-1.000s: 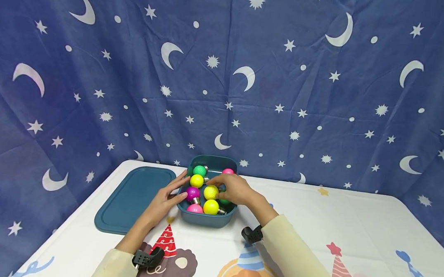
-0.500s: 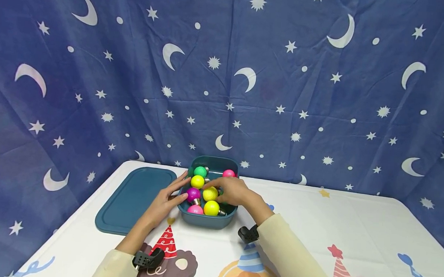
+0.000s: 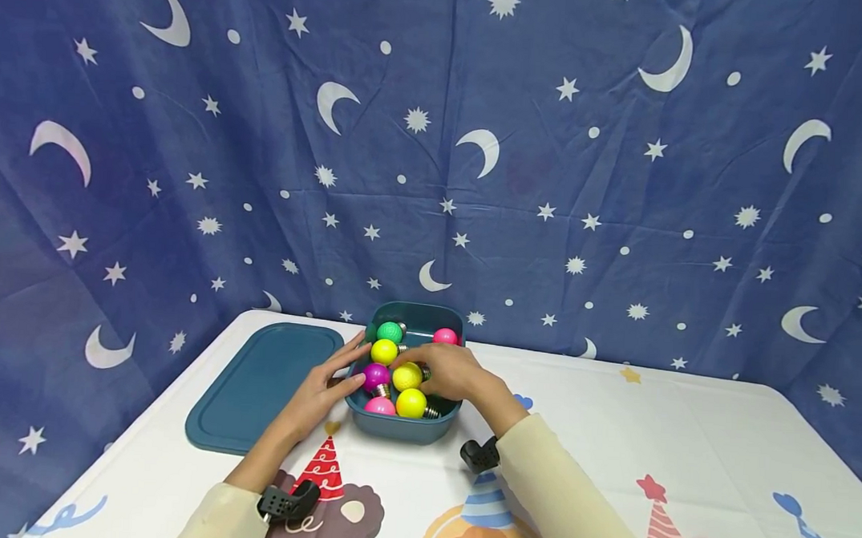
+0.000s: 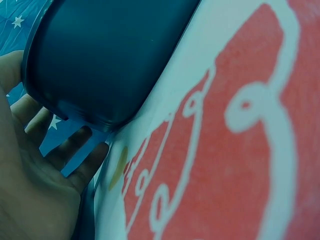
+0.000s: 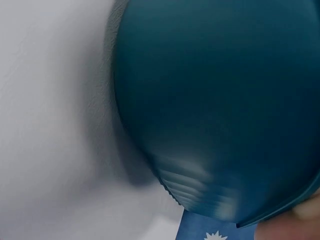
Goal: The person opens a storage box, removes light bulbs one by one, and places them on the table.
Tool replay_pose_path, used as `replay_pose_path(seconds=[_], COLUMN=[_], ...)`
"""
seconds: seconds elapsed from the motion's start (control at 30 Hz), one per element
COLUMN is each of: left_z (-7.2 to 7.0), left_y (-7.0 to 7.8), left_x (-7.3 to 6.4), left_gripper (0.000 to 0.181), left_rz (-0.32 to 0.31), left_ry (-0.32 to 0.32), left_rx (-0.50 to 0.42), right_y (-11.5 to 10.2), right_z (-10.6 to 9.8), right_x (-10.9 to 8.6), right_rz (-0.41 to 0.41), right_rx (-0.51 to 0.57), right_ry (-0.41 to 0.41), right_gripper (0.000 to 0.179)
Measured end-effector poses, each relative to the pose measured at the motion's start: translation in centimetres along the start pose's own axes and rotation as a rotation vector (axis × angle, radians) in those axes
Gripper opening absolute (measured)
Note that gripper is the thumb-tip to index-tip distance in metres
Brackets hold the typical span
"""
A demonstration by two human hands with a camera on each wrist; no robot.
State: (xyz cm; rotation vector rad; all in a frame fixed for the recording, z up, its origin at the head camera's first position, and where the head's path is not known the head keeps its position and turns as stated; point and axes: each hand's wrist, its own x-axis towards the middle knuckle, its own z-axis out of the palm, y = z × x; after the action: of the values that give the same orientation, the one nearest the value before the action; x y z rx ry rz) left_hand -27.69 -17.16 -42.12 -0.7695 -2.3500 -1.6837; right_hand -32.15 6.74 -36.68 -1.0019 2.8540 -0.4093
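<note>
Between the two hands, on a counter with a white printed cover, stands an open blue-green box. The left hand lies at its near side wall, fingers spread, thumb touching the rim. From the other side the right hand reaches in over the wall, thumb and fingers pinching a yellow bulb inside the box.

Closest to the left fingertips lie a purple bulb and a second yellow bulb, with a green bulb beyond them. Nearer the person than the right hand's fingers are a third yellow bulb and, beside it, a pink bulb. Just past the right hand's knuckles sits a deep pink bulb.

Left of the left hand, a flat blue-green panel rests on the counter. Beyond both hands hangs a blue cloth with white moons and stars.
</note>
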Motion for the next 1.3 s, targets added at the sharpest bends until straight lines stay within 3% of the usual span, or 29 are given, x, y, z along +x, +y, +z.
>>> replay_pose_path(seconds=[0.27, 0.7, 0.87, 1.03, 1.13, 1.3], left_z=[0.1, 0.0, 0.1, 0.2, 0.2, 0.1], left_y=[0.0, -0.1, 0.3, 2.5, 3.5, 3.9], left_x=[0.0, -0.1, -0.2, -0.5, -0.6, -0.4], left_gripper=[0.051, 0.050, 0.050, 0.049, 0.048, 0.048], left_rz=[0.005, 0.014, -0.005, -0.003, -0.012, -0.016], left_ry=[-0.001, 0.006, 0.005, -0.005, -0.010, -0.010], left_rx=[0.000, -0.002, 0.005, -0.007, 0.003, 0.013], right_y=[0.3, 0.6, 0.8, 1.0, 1.3, 1.9], right_z=[0.0, -0.3, 0.1, 0.0, -0.1, -0.3], right_x=[-0.4, -2.1, -2.7, -3.3, -3.8, -4.5], right_rz=[-0.048, -0.204, -0.194, -0.181, -0.142, -0.073], right_rx=[0.050, 0.355, 0.394, 0.397, 0.434, 0.496], right_ry=[0.065, 0.259, 0.362, 0.446, 0.466, 0.463], right_gripper=[0.043, 0.050, 0.050, 0.049, 0.049, 0.050])
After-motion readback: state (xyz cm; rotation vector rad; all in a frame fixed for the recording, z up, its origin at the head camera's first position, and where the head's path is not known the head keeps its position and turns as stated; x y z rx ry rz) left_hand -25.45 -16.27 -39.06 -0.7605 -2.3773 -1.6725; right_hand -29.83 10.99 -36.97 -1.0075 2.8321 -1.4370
